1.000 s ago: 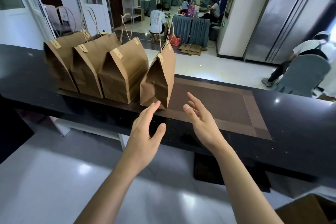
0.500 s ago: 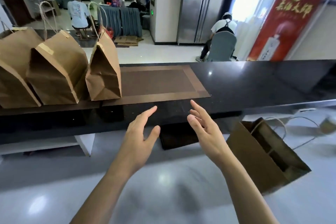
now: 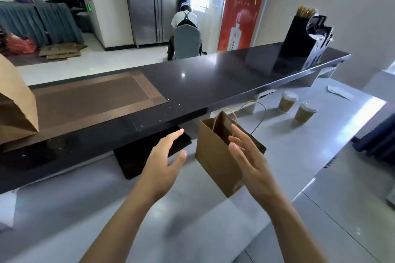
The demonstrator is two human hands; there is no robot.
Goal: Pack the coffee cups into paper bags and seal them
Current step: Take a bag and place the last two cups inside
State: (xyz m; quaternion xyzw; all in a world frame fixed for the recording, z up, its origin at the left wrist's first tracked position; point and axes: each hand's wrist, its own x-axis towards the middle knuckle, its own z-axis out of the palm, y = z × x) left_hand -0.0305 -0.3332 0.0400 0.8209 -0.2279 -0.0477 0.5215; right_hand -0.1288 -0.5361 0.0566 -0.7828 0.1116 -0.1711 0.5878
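Now turned from the sealed bags to an open paper bag (image 3: pixel 215 156) between released hands (image 3: pixel 164 162), cups (image 3: pixel 287 102) beyond awaiting packing

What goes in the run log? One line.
left hand: open, free | right hand: open, near open bag | two cups unpacked

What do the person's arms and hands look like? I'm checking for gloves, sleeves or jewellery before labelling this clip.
Both are bare. The left hand and right hand wear no gloves, and no rings show. Both forearms are uncovered down to the picture's lower edge: no sleeve, watch or bracelet is visible. Nails look short and unpainted.
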